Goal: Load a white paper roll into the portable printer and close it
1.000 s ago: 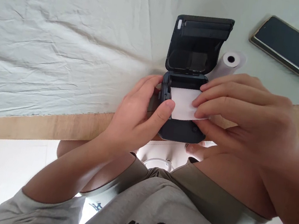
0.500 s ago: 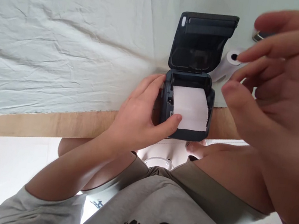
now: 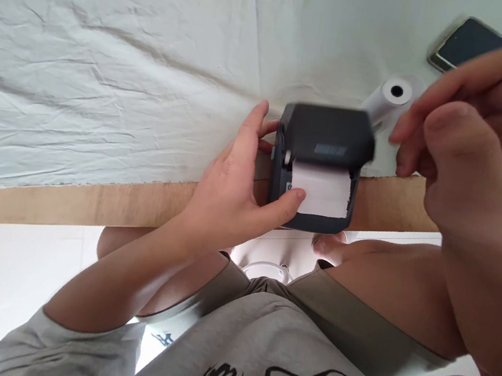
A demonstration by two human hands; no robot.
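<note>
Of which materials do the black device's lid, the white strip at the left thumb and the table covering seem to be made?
Lid: probably hard plastic, dark and matt; no metallic shine shows, though it is blurred.
White strip: most likely paper, matt, with a ragged edge.
Table covering: apparently fabric, pale and dull, judging by its soft wrinkles; its weave is unclear.
</note>
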